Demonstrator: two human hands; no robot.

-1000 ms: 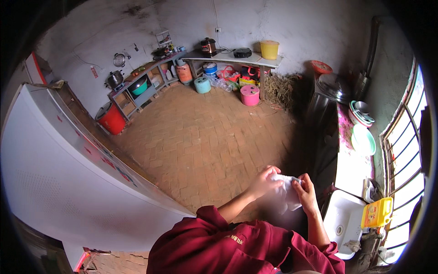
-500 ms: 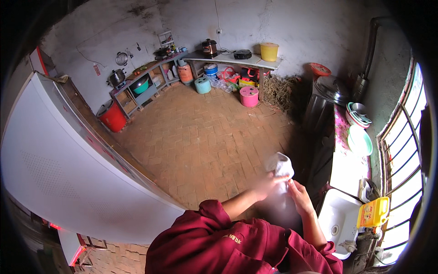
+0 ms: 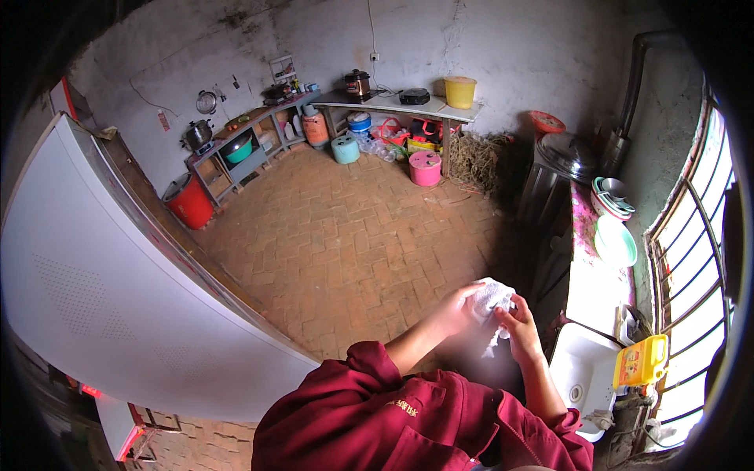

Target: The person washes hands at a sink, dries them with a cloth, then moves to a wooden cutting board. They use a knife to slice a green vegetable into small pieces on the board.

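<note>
Just left of the white sink (image 3: pixel 585 357), above the brick floor (image 3: pixel 338 235), it's all happening between two bare hands! A white cloth (image 3: pixel 493 296) is up in the air, clear of every surface, bunched into a loose wad with a ragged end dangling below. The left hand (image 3: pixel 455 310) cups its near side, fingers curled against the fabric, though blur hides exactly how tightly. And the right hand (image 3: pixel 518 326)? Thumb and fingers closed on the other side, pinching the folds.

So how far along is it? Call it mid-handling: the cloth is gathered and held two-handed, yet not smoothed, neatly folded or set down. Whether anything sits inside those folds, nobody can tell from this view. Off to the right, the yellow jug (image 3: pixel 640 363) stands beside the sink, well apart from both hands.
</note>
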